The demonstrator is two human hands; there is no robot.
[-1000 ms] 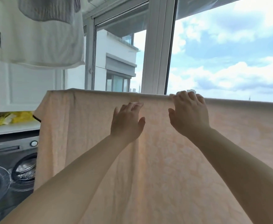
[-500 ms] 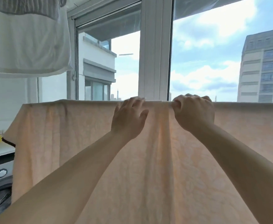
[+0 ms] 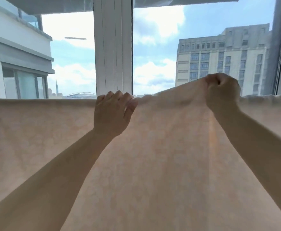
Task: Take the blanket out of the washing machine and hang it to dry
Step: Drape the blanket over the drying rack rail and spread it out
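A pale peach blanket (image 3: 153,164) hangs spread across the whole width of the view, its top edge running level just below the window sill line and its cloth falling straight down out of the bottom of the picture. What it hangs over is hidden under the fold.

The left hand (image 3: 112,112) rests at the top edge near the middle, in front of the white window post (image 3: 113,47); its fingers curl over the fold and the thumb lies against the cloth, so it holds the blanket's edge.

The right hand (image 3: 222,92) is closed in a fist round a bunch of the top edge and holds it raised above the rest of the line, so the cloth slopes up from the left hand to the right one.

Through the glass stand a tall grey building (image 3: 219,60) on the right and a white building (image 3: 20,55) on the left, under a cloudy blue sky.
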